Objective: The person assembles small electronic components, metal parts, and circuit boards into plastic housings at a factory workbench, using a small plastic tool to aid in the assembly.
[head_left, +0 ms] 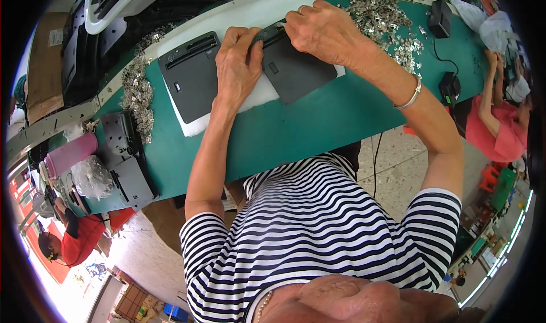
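Two dark grey flat plastic panels lie on a white foam sheet [196,128] on the green bench. My left hand [240,61] grips the upper left edge of the right panel [296,72], thumb and fingers bent around it. At the top edge of that same panel, my right hand [318,30] is closed in a pinch; what its fingertips hold is hidden. The left panel [192,87] lies flat beside my left hand, a long slot near its top and a small rectangular window lower down.
Small shiny metal clips lie heaped at right [387,24], with another pile of clips [136,92] at left. A pink roll [71,154], a clear plastic bag [92,178] and more dark panels [133,180] crowd the left end. Black adapters [449,87] with a cable sit at right. People work on both sides.
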`<act>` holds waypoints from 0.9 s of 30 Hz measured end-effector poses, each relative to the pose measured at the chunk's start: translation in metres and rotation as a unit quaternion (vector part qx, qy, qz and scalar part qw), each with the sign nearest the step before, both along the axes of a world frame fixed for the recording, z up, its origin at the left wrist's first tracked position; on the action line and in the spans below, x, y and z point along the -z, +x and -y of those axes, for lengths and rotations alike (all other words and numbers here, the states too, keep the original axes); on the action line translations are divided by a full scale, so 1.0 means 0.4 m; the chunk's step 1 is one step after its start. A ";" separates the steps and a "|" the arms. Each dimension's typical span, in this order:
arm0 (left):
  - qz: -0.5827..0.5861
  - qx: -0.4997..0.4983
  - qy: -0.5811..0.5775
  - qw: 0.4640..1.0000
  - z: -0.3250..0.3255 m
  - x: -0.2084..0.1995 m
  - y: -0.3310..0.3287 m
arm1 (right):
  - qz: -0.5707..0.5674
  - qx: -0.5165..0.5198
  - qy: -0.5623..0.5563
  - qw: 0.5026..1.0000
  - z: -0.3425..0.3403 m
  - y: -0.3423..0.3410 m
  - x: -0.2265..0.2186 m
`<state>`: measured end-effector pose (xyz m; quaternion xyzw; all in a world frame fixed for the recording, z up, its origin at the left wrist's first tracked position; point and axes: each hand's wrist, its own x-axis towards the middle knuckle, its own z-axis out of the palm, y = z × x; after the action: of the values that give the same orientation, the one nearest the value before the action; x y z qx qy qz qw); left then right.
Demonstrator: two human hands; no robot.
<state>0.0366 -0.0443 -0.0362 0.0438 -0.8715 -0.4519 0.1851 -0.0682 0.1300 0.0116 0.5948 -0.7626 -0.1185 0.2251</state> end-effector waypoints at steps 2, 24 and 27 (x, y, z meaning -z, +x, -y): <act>-0.005 0.005 -0.018 1.000 0.002 -0.006 -0.004 | 0.007 -0.008 -0.001 1.000 0.004 -0.005 -0.011; -0.052 0.029 0.020 0.998 0.023 -0.003 0.005 | 0.573 0.275 -0.420 0.647 -0.100 0.088 0.083; -0.052 0.025 0.044 0.997 0.029 -0.011 0.011 | 0.648 0.271 -0.402 0.587 -0.088 0.090 0.078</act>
<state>0.0408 -0.0560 -0.0318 0.0062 -0.8411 -0.4957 0.2165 -0.0323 0.1651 -0.0194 0.1287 -0.8027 0.5614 -0.1544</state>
